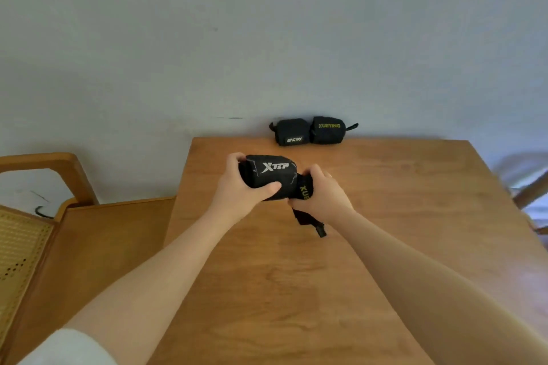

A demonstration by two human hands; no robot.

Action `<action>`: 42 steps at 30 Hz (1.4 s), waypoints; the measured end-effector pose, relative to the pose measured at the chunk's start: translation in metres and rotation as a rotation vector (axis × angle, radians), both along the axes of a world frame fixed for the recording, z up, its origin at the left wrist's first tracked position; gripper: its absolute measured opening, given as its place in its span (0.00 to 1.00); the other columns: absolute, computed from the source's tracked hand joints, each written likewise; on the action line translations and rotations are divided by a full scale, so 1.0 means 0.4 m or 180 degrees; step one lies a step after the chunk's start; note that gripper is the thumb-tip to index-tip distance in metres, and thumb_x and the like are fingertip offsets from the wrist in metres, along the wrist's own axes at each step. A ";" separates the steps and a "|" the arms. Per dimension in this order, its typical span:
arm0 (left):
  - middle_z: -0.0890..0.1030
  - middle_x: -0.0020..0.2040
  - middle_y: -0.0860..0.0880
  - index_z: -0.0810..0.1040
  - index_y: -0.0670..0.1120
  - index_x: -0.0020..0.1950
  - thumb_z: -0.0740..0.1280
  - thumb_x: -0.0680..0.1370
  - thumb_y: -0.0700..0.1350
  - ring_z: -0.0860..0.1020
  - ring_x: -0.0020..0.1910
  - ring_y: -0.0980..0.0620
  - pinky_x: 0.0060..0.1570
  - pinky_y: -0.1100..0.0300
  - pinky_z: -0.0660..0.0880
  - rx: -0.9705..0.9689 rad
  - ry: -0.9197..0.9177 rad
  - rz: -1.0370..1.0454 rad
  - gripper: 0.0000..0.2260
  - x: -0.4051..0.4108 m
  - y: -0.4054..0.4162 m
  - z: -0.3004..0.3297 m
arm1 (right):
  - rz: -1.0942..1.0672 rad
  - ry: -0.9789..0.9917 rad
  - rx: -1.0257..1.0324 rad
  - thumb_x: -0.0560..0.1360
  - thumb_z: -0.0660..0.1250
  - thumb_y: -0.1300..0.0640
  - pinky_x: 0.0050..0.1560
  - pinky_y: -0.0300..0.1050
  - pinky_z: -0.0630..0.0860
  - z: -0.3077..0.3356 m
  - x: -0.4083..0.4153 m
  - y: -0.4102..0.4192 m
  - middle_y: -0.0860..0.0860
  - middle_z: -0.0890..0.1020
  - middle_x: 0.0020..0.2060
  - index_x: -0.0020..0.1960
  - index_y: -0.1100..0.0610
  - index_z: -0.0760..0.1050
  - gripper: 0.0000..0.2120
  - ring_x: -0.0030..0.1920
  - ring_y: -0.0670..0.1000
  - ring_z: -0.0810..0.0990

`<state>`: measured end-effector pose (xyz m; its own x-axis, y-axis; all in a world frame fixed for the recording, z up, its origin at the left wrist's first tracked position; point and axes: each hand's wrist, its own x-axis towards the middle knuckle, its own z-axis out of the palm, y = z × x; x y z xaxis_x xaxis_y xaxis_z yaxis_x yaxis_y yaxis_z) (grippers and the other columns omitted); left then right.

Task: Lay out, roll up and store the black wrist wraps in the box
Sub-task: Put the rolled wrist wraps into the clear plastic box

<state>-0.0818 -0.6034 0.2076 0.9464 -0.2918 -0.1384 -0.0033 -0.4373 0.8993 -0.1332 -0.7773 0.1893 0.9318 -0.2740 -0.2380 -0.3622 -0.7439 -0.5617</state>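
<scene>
With my left hand (237,187) gripping the XTEP pouch (268,176), my right hand (321,194) pinching the XUEYING wrap (304,191), I'd draw it out straight and slowly.

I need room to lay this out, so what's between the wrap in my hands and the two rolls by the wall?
Only bare table between the held wrap and the rolls, in the head view.
</scene>
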 end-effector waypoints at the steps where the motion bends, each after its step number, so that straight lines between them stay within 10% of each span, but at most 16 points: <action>1: 0.73 0.58 0.52 0.62 0.50 0.65 0.77 0.67 0.48 0.74 0.56 0.53 0.53 0.61 0.70 -0.0070 -0.0099 -0.0093 0.33 -0.043 -0.036 0.027 | -0.0173 -0.0172 0.0105 0.67 0.74 0.49 0.44 0.47 0.76 0.017 -0.056 -0.034 0.51 0.75 0.51 0.56 0.52 0.65 0.24 0.49 0.52 0.76; 8: 0.74 0.54 0.57 0.64 0.52 0.60 0.76 0.68 0.44 0.75 0.54 0.59 0.52 0.62 0.74 -0.0826 -0.0083 -0.0493 0.28 -0.437 -0.347 0.103 | -0.0931 -0.0640 0.0262 0.66 0.76 0.49 0.42 0.46 0.74 0.088 -0.516 -0.334 0.52 0.76 0.51 0.51 0.52 0.63 0.25 0.48 0.53 0.76; 14: 0.74 0.51 0.57 0.65 0.50 0.59 0.73 0.72 0.42 0.75 0.49 0.63 0.43 0.68 0.72 -0.1380 0.0473 -0.0710 0.22 -0.732 -0.642 0.099 | -0.1967 -0.0735 0.0694 0.68 0.75 0.52 0.50 0.46 0.75 0.115 -0.942 -0.599 0.49 0.75 0.56 0.68 0.53 0.65 0.32 0.53 0.51 0.75; 23: 0.74 0.58 0.51 0.64 0.51 0.59 0.76 0.69 0.46 0.75 0.57 0.52 0.56 0.57 0.74 -0.0898 0.0578 -0.1869 0.26 -0.923 -1.047 0.030 | -0.3496 -0.1125 0.1335 0.71 0.72 0.50 0.38 0.40 0.77 0.086 -1.283 -0.887 0.53 0.80 0.42 0.49 0.55 0.74 0.12 0.44 0.49 0.80; 34: 0.71 0.58 0.48 0.62 0.45 0.63 0.74 0.71 0.45 0.72 0.54 0.48 0.51 0.57 0.70 -0.0043 0.0431 -0.1874 0.27 -0.927 -1.666 -0.194 | -0.3922 -0.0787 0.2129 0.53 0.77 0.41 0.53 0.54 0.80 -0.006 -1.255 -1.547 0.57 0.78 0.54 0.60 0.57 0.66 0.42 0.51 0.55 0.81; 42: 0.69 0.60 0.48 0.62 0.45 0.65 0.75 0.69 0.42 0.71 0.55 0.48 0.51 0.56 0.71 0.0514 0.0688 -0.1413 0.31 -0.932 -1.881 -0.440 | -0.2536 0.0010 0.0520 0.68 0.76 0.50 0.55 0.44 0.72 -0.242 -1.101 -1.801 0.50 0.75 0.57 0.65 0.54 0.65 0.31 0.59 0.52 0.74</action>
<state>-0.4546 -1.3559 0.0316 0.6811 -0.6175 -0.3935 -0.0417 -0.5692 0.8211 -0.5735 -1.4978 0.0925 0.4709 -0.8162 -0.3347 -0.7502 -0.1709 -0.6388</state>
